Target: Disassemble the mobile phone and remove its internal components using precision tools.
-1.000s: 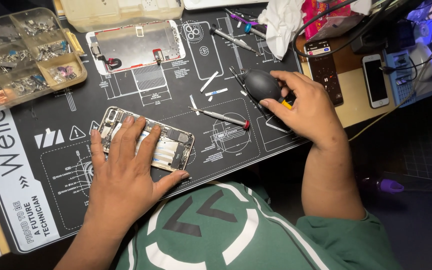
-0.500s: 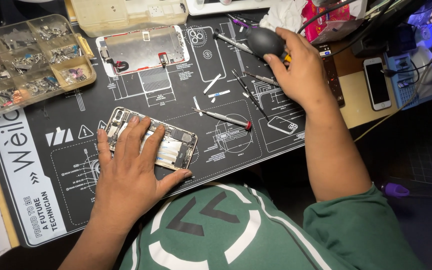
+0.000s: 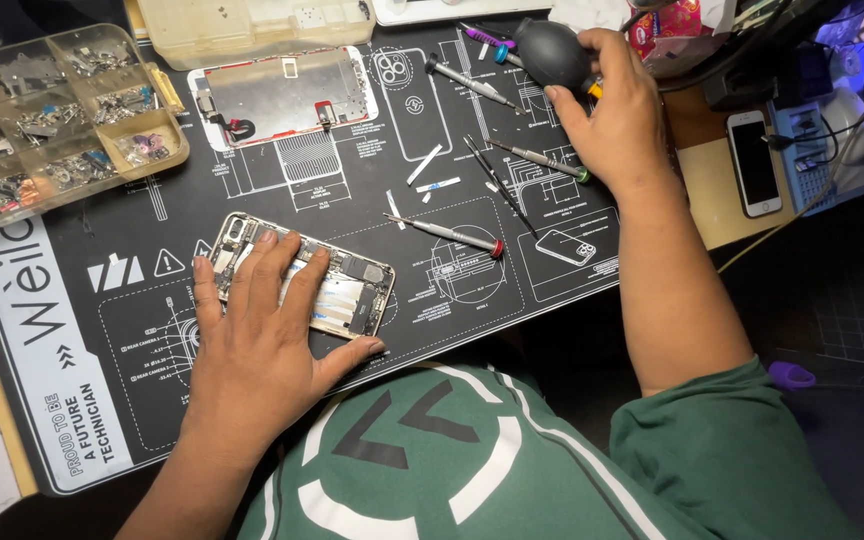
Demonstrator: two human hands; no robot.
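Observation:
My left hand point(image 3: 257, 335) lies flat, fingers spread, on an opened phone body point(image 3: 352, 292) resting on the black printed work mat point(image 3: 152, 330). At the mat's far right, my right hand point(image 3: 617, 110) grips a black rubber air blower bulb point(image 3: 550, 52). The removed phone screen point(image 3: 282, 95) lies face down at the back of the mat. A red-tipped screwdriver point(image 3: 447, 235) lies between my two hands. A green-tipped screwdriver point(image 3: 542, 160) and thin tweezers point(image 3: 497, 185) lie just below my right hand.
A clear compartment box of small parts point(image 3: 52, 120) sits at the back left. A beige plastic case point(image 3: 252, 25) stands behind the screen. A white phone point(image 3: 752, 160) lies on the desk to the right, beside cables. More screwdrivers point(image 3: 467, 80) lie near the blower.
My right hand has carried the blower from the mat's middle right up to its far right corner. My left hand has stayed on the phone body.

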